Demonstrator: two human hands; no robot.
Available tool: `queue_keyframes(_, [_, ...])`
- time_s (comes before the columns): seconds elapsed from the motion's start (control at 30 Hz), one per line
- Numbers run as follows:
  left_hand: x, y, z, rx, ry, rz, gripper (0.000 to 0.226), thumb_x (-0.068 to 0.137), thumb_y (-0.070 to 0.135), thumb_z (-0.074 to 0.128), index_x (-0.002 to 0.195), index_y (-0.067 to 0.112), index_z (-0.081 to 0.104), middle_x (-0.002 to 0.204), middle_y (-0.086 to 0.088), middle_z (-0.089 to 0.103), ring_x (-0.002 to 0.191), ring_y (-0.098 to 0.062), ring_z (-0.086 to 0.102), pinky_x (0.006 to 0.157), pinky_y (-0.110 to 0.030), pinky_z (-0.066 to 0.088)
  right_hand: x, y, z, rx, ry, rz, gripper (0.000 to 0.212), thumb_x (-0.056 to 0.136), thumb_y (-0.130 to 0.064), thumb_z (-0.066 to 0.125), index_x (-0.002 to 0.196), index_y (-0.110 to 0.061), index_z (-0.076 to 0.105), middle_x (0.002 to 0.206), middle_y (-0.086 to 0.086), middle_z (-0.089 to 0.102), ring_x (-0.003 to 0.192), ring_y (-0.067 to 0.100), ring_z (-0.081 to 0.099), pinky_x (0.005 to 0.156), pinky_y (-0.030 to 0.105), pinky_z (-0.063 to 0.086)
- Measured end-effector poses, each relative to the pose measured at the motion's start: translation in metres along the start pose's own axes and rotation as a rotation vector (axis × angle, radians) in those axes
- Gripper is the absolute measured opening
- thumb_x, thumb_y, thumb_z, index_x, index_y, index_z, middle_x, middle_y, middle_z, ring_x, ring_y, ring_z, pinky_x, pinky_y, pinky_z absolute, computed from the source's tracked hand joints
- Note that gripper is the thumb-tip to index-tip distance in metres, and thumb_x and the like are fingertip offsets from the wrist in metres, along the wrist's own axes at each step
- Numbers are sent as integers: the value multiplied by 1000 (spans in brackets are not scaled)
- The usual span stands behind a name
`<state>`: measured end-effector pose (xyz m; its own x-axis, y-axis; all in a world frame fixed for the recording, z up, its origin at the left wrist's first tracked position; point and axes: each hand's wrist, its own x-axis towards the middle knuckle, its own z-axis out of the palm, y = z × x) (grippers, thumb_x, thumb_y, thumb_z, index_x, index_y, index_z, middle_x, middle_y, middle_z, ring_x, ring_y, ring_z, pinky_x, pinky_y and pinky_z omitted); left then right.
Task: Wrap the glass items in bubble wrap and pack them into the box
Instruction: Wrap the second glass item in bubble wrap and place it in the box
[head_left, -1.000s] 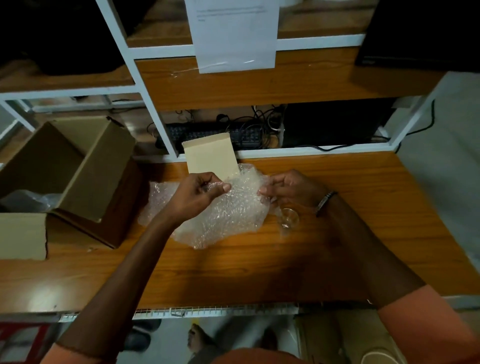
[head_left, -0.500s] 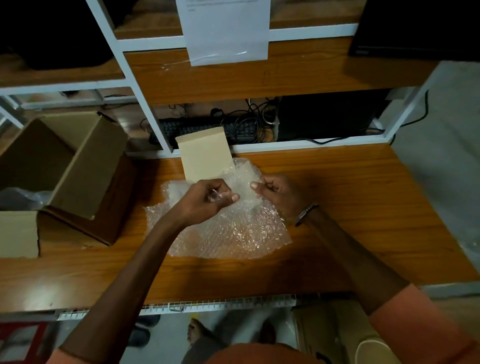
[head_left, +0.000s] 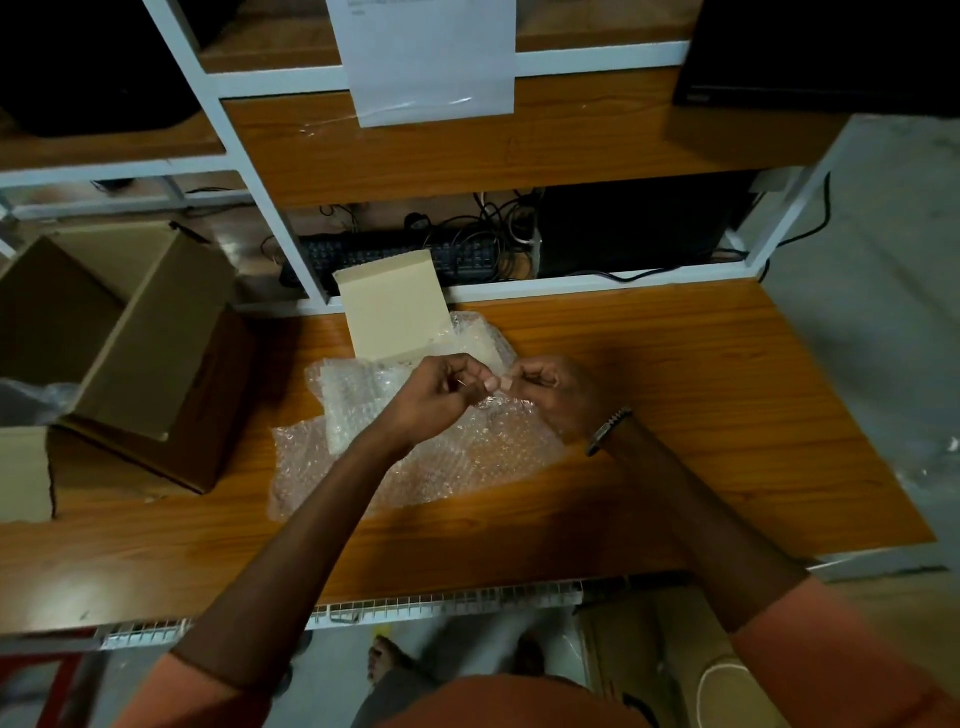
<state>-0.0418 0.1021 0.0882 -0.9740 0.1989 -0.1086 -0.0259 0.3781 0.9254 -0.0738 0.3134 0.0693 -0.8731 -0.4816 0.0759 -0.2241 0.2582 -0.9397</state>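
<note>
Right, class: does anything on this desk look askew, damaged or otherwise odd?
Nothing is spilled or broken. The bubble wrap lies crumpled, as expected mid-wrap, pinched by the left hand and right hand. The box sits tilted, its opening towards the worker. No glass is visible; it may be hidden under the hands.

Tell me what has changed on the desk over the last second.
The bubble wrap was pulled open from a bunched heap into a flatter sheet spreading toward the desk's front edge. The left hand and right hand came together above it, fingers pinching something small I cannot make out. The small glass seen by the right wrist a second ago is out of sight. The cardboard box and cardboard piece stayed put.
</note>
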Motion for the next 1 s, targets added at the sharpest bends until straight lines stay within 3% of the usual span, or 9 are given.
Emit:
queue_keyframes(0.1, [0, -7, 8, 52, 37, -19, 16, 102, 29, 74, 101, 14, 77, 95, -15, 78, 94, -36, 73, 84, -48, 60, -1, 4, -6, -22, -44, -14, 18, 99, -5, 67, 90, 10, 73, 73, 20, 65, 67, 17, 56, 62, 24, 43])
queue_keyframes(0.2, [-1, -8, 16, 142, 111, 21, 21, 100, 43, 70, 93, 24, 73, 86, -5, 78, 81, -34, 73, 77, -54, 59, -3, 8, -5, -12, -34, 21, 20, 102, -8, 65, 86, 3, 71, 67, 5, 57, 61, 12, 47, 57, 22, 37])
queue_keyframes(0.37, [-3, -9, 16, 139, 158, 18, 37, 97, 52, 70, 89, 17, 73, 80, -3, 78, 75, -32, 75, 73, -53, 61, -7, 17, -11, 44, -34, 155, 26, 104, -20, 64, 86, -4, 71, 60, -4, 56, 49, 6, 48, 50, 22, 40])
queue_keyframes(0.47, [-4, -17, 12, 111, 195, 1, 31, 99, 44, 73, 86, 16, 72, 76, 2, 78, 77, -22, 78, 79, -54, 63, -5, 31, -22, 90, 123, 269, 22, 102, -26, 67, 88, -10, 73, 72, -6, 70, 59, 2, 63, 61, 27, 50])
queue_keyframes(0.6, [-8, -18, 8, 79, 199, -30, 29, 99, 41, 75, 90, 13, 75, 81, -2, 79, 80, -19, 79, 85, -55, 62, -4, 56, -33, -149, 302, 385, 15, 95, -30, 75, 97, -16, 69, 88, -6, 67, 83, 11, 66, 71, 32, 54])
queue_keyframes(0.73, [-10, -18, 8, 5, 176, -71, 32, 99, 42, 74, 95, 11, 69, 90, -11, 78, 83, -23, 81, 89, -58, 61, -2, 68, -28, -249, 118, 675, 93, 77, -39, 91, 154, -20, 42, 148, 3, 51, 136, 32, 51, 107, 49, 50])
queue_keyframes(0.77, [-10, -16, 8, -38, 167, -90, 33, 100, 43, 72, 96, 11, 66, 94, -13, 79, 85, -26, 82, 90, -58, 61, -2, 71, -25, -265, 57, 705, 100, 78, -32, 91, 159, -20, 35, 155, 5, 44, 143, 34, 45, 110, 48, 47])
queue_keyframes(0.9, [-10, -7, 6, -206, 148, -173, 18, 110, 24, 60, 105, 7, 61, 97, -10, 80, 81, -25, 77, 82, -37, 60, -2, 76, -22, -410, -39, 705, 30, 92, -19, 74, 120, -10, 68, 138, 18, 64, 117, 34, 63, 99, 51, 56])
queue_keyframes(1.0, [-11, -8, 1, -212, 166, -218, 18, 112, 29, 54, 112, 13, 62, 106, -16, 79, 84, -29, 69, 78, -37, 52, -6, 67, -35, -384, 106, 718, 13, 101, -22, 64, 108, -13, 71, 110, 8, 67, 107, 31, 62, 91, 39, 49])
